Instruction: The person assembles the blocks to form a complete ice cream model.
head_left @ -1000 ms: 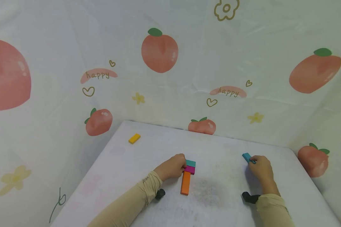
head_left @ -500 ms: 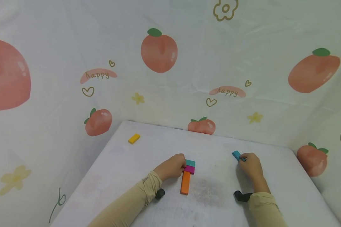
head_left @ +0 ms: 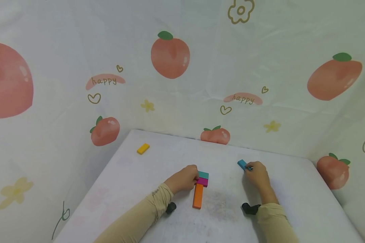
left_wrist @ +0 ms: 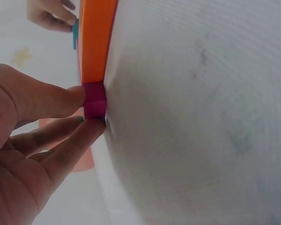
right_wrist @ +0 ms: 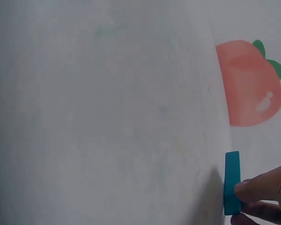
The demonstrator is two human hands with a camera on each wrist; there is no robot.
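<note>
My left hand (head_left: 183,179) pinches the left end of a magenta block (head_left: 202,182) between thumb and fingers; its fingertips lie close around that end in the left wrist view. Against the far side of the magenta block lies a teal block (head_left: 203,175). An orange block (head_left: 197,196) runs toward me from the near side, at right angles to the magenta one. Off to the right, my right hand (head_left: 258,176) holds a blue block (head_left: 241,164) by its near end, thumb on one side. In the right wrist view the blue block (right_wrist: 232,180) sticks out past the fingertips.
A yellow block (head_left: 143,149) lies at the far left of the white table (head_left: 170,145). Behind the table hangs a white cloth (head_left: 207,67) printed with peaches. Dark camera mounts (head_left: 250,209) jut from both wrists near the tabletop.
My right hand has carried the blue block leftward over the table, closer to the joined blocks. The left hand and the blocks by it have stayed in place.
</note>
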